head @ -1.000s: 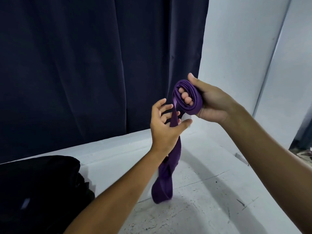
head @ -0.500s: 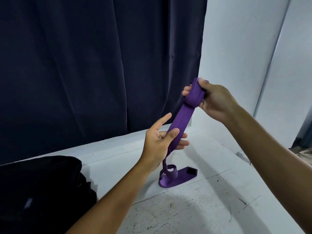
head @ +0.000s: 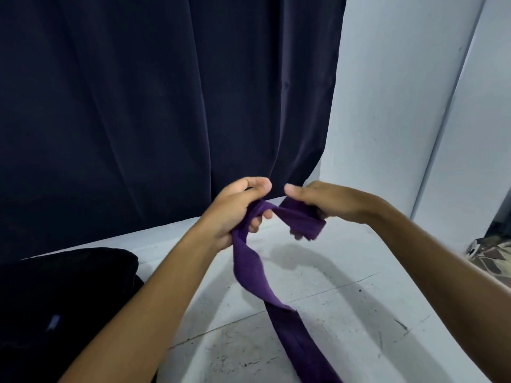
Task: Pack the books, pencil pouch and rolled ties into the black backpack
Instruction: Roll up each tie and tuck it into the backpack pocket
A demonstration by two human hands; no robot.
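Head view: left hand and right hand grip purple tie

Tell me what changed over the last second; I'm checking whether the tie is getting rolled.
The coil on the right hand is gone: the purple tie now trails loose across the white table. Both hands dropped and came together; the left hand now grips it. The black backpack stayed put.

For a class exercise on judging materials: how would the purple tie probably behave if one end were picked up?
Probably floppy: the purple tie sags and twists between the left hand, the right hand and the white floor. Likely light, since it is held with fingers alone. Its ribbed weave suggests it is not slippery.
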